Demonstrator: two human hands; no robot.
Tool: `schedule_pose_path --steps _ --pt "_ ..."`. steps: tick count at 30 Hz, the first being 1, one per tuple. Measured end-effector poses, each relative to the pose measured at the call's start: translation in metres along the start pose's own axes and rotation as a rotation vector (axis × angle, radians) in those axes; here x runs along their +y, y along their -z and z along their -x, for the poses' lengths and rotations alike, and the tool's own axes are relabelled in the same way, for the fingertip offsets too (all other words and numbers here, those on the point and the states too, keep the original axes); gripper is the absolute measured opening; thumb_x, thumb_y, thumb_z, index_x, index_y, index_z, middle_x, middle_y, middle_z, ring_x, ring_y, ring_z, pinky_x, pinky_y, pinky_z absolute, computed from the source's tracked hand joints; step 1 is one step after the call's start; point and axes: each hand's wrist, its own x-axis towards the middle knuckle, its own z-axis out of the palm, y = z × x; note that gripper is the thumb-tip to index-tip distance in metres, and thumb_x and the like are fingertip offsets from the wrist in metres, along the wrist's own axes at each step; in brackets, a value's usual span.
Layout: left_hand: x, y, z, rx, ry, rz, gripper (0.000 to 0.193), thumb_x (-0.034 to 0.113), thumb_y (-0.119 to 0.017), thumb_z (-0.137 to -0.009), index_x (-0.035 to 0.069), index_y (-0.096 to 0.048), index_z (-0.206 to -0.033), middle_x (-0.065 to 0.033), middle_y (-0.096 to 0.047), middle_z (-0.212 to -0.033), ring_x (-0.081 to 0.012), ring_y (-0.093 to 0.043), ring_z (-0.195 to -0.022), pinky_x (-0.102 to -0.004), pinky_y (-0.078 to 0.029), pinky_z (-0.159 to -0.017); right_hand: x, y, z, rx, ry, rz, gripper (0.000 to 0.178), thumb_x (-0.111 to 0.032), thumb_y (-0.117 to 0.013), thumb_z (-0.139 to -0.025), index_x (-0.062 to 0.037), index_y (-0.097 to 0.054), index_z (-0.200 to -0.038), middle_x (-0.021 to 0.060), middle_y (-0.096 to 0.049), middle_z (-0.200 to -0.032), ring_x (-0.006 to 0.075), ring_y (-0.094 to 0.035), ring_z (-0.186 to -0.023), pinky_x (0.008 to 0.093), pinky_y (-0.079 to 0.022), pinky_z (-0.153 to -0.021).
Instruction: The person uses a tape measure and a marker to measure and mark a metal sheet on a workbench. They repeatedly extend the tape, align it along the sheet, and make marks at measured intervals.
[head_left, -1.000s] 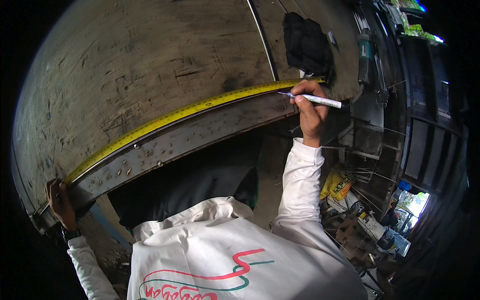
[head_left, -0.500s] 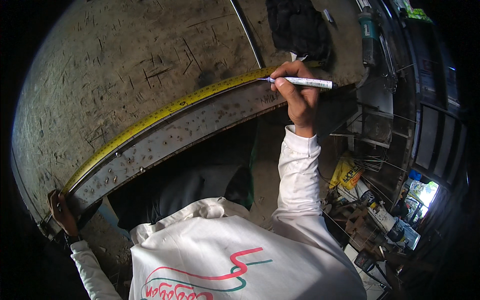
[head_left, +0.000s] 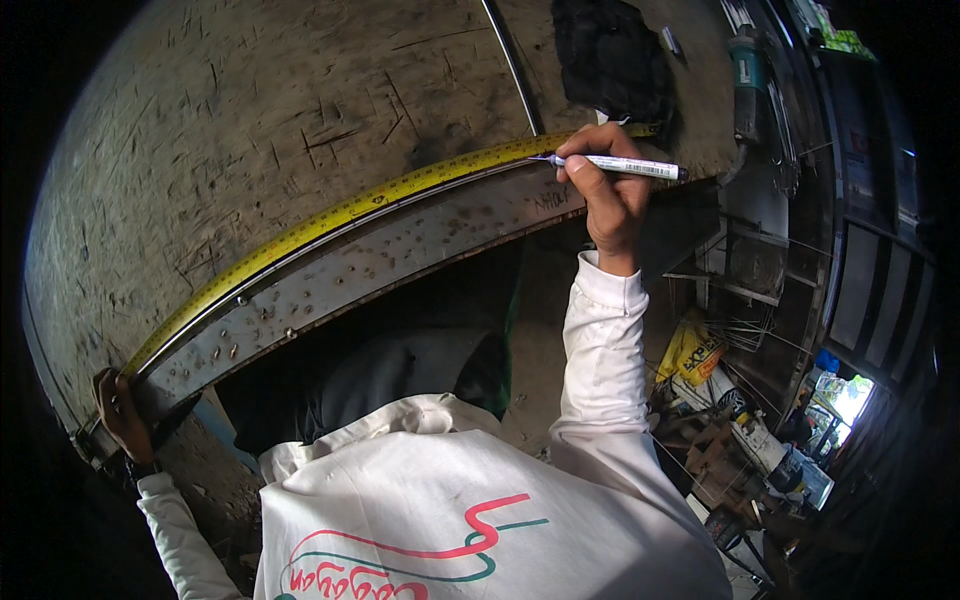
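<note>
In my right hand (head_left: 612,195) is a slim white marker pen (head_left: 630,166), pinched between thumb and fingers. Its fine tip points left, at the lower edge of a yellow measuring tape (head_left: 330,217). The tape is pulled out long and looks curved in this view. Along its near edge runs a thin shiny metal rod (head_left: 285,262), beside a grey, spotted metal bar (head_left: 375,238) at the table's front edge. At the far left my left hand (head_left: 122,418) is closed around the tape's end; its fingertips are dark and partly hidden.
Another metal rod (head_left: 512,65) lies across the scratched tabletop (head_left: 270,110), its end by the tape. A black cloth (head_left: 612,60) sits at the back right, near a teal power tool (head_left: 746,85). Cluttered cans and a yellow bag (head_left: 690,350) stand low on the right.
The whole scene has shifted slightly to the right in view. Both hands keep their grips, and the pen tip stays by the same stretch of tape.
</note>
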Motion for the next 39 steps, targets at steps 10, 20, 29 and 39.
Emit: schedule_pose_path --steps 10,20,29,39 --pt "-0.002 0.001 0.000 -0.006 -0.019 -0.056 0.013 0.010 -0.060 -0.101 -0.002 -0.061 -0.107 -0.0130 -0.061 -0.107 -0.0281 -0.058 -0.102 -0.0382 -0.045 -0.093 0.001 -0.003 -0.001 0.003 0.004 -0.036 0.015 -0.018 -0.068 -0.092 -0.0035 -0.065 -0.095 -0.0009 -0.061 -0.081 0.0049 -0.052 -0.071 0.0221 -0.042 -0.066" --pt "-0.011 -0.001 0.001 -0.018 -0.006 -0.039 0.015 0.012 -0.060 -0.102 -0.002 -0.062 -0.109 -0.0124 -0.061 -0.111 -0.0272 -0.058 -0.104 -0.0375 -0.046 -0.094 0.001 -0.003 -0.001 0.038 0.014 -0.060 0.014 -0.016 -0.068 -0.093 -0.0027 -0.066 -0.098 0.0046 -0.068 -0.086 0.0096 -0.063 -0.077 0.0248 -0.051 -0.071" --pt "-0.007 0.002 0.001 -0.016 -0.041 -0.036 0.014 0.009 -0.059 -0.102 -0.003 -0.062 -0.109 -0.0127 -0.062 -0.109 -0.0272 -0.059 -0.103 -0.0376 -0.045 -0.096 0.002 0.000 -0.002 -0.073 0.008 0.040 0.017 -0.019 -0.068 -0.092 -0.0019 -0.067 -0.092 0.0050 -0.067 -0.084 0.0109 -0.065 -0.075 0.0263 -0.051 -0.070" --pt "-0.010 0.002 0.002 -0.010 0.003 -0.050 0.014 0.009 -0.059 -0.102 -0.003 -0.062 -0.108 -0.0126 -0.062 -0.110 -0.0273 -0.059 -0.104 -0.0378 -0.045 -0.097 0.000 -0.004 -0.002 -0.054 -0.011 0.038 0.018 -0.020 -0.068 -0.091 -0.0020 -0.068 -0.091 0.0045 -0.066 -0.081 0.0108 -0.064 -0.073 0.0263 -0.050 -0.069"
